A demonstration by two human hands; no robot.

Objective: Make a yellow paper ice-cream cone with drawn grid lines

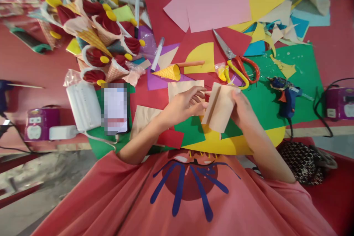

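Observation:
My right hand (pixel 241 104) is closed on a folded piece of beige paper or fabric (pixel 223 107), pinching its right edge. The piece stands tilted above the table, with a crease along its left side. My left hand (pixel 190 101) is just left of it, fingers bent and apart; whether a fingertip touches the piece I cannot tell. Beneath and behind my left hand lies another beige piece (pixel 182 86), and a third beige sheet (pixel 145 116) is near my left forearm. Red-and-yellow-handled scissors (pixel 235 61) lie open-bladed or closed beyond my right hand, blades pointing away.
A blue glue gun (pixel 288 99) lies at right on green sheet (pixel 304 70). At left are a phone (pixel 115 107), a white adapter (pixel 83 107) and several fabric cones (pixel 96 29). A yellow cone (pixel 168 73), a marker (pixel 157 55) and pink sheets (pixel 218 0) lie ahead.

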